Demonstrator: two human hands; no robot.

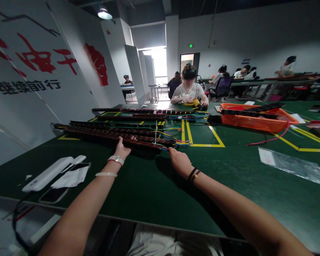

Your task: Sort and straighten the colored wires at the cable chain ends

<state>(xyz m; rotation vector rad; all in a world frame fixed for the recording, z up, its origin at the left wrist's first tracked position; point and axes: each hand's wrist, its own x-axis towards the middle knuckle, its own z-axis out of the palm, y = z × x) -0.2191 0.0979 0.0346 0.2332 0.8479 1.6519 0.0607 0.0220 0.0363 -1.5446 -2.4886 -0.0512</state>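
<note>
A bundle of long, thin dark strips (106, 136) with reddish-brown lines lies slantwise across the green table (138, 192). My left hand (123, 148) grips the bundle's near side around its middle, thumb on top, with the other fingers partly hidden beneath. At the right end, my right hand (179, 160) is closed on the tip of the nearest strip, where coloured wires (161, 146) come out. A white cable tie (156, 132) sticks up from the bundle between my hands. More coloured wires (185, 143) with ring-like metal ends fan out just beyond my right hand.
Behind lie further dark strips (149, 111). An orange bin (256, 121) holding dark strips stands at right, near a clear plastic bag (293, 166). White device (49, 173) and phone (53, 195) lie at left. A person (189, 92) sits opposite, hands on a yellow tool (195, 102).
</note>
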